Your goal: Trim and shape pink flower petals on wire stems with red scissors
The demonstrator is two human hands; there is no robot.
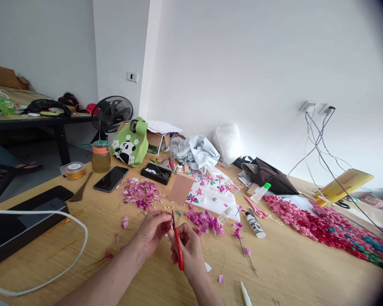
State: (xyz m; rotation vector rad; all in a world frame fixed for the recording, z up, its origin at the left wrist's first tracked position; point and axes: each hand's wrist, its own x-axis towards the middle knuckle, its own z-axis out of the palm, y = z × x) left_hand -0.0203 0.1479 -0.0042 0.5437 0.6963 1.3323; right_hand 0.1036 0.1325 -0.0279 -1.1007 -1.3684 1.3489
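Red-handled scissors (pixel 178 247) sit in my right hand (pixel 189 250), fingers closed round them, blades pointing up and away from me. Close beside it, my left hand (pixel 151 233) is closed in a pinch near the blades; whatever is between its fingertips is too small and hidden to name. Just beyond the hands, purple-pink petals (pixel 206 223) lie in a heap, and a larger petal pile (pixel 140 193) spreads to the left. A flat pinkish-brown card (pixel 181 188) lies behind my hands.
A white sheet (pixel 210 202) carries finished-looking flowers. To the right are a glue bottle (pixel 255 225), pink scissors (pixel 258 208) and bundled pink-red flowers (pixel 319 223). A phone (pixel 111 178), a jar (pixel 101 157) and a white cable (pixel 84 238) are on the left.
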